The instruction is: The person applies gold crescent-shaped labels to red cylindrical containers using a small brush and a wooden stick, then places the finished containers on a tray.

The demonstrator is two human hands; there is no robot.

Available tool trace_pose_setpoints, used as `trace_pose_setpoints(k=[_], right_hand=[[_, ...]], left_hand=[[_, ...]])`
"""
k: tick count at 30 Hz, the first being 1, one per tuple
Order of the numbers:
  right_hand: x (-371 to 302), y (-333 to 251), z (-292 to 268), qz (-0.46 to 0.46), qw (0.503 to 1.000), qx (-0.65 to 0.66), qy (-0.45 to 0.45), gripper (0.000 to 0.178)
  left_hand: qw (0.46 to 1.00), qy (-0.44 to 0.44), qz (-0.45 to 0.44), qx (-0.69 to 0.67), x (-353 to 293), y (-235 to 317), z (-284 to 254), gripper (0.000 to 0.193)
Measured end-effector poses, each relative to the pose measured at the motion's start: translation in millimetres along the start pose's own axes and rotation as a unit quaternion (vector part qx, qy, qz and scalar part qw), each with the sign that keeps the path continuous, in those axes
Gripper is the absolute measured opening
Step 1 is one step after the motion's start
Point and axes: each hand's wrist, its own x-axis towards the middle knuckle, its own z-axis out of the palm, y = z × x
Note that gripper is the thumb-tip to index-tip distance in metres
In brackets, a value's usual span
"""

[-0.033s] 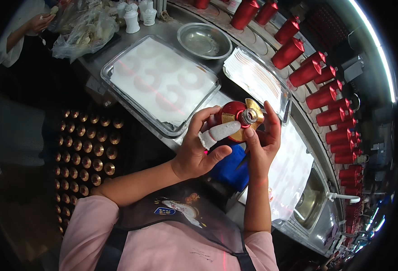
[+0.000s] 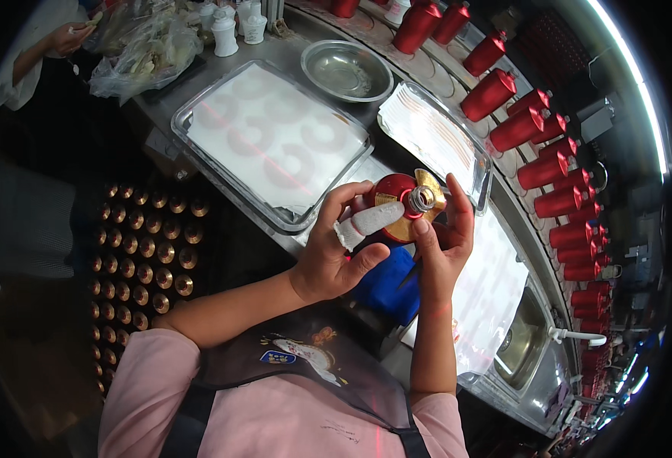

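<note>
Held in front of me is a red bottle (image 2: 394, 185) with a bare threaded neck (image 2: 421, 199) tilted up toward me. Shiny gold label pieces (image 2: 403, 229) wrap its shoulder, and one gold flap stands out from the far right side. My left hand (image 2: 336, 248) steadies the bottle from the left, its thumb apart. The white fabric finger cover (image 2: 370, 220) on that hand presses along the shoulder near the neck. My right hand (image 2: 444, 248) grips the right side, thumb near the label's lower edge. The bottle's lower body is hidden.
Beyond my hands lie a tray (image 2: 302, 223) with ring shapes under a white sheet, a metal bowl (image 2: 347, 70), and a tray of striped sheets (image 2: 431, 133). Red bottles (image 2: 519, 128) line the right; a sink (image 2: 519, 351) sits lower right. Gold-topped items (image 2: 145, 248) stand lower left; another person's hand (image 2: 69, 38) is upper left.
</note>
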Motion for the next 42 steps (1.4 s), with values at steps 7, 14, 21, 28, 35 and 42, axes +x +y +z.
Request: trace_pose_setpoints(k=[7,14,21,28,35,42], right_hand=[[-4,1,5,-0.041,0.999,-0.015,0.008,0.069],[-8,0,8,-0.037,0.999,-0.002,0.029,0.064],[-12,-10,9,-0.016,0.999,0.016,0.029,0.049],[-16,-24,-18,-0.014,1.000,0.008,-0.004,0.044],[-27,-29,-17,-0.051,0.998,0.036,-0.016,0.050],[-25,-27,-10,-0.052,0.995,0.080,-0.011,0.058]], left_hand=[[0.998,0.011,0.033,0.051,18,0,-9,0.048],[0.994,-0.074,-0.031,0.077,-4,21,-16,0.084],[0.936,-0.064,0.100,0.331,-6,34,2,0.046],[0.956,-0.064,0.052,0.282,-19,61,15,0.065],[0.972,-0.032,0.029,0.232,6,55,26,0.092],[0.944,-0.260,-0.163,-0.117,53,51,-15,0.088]])
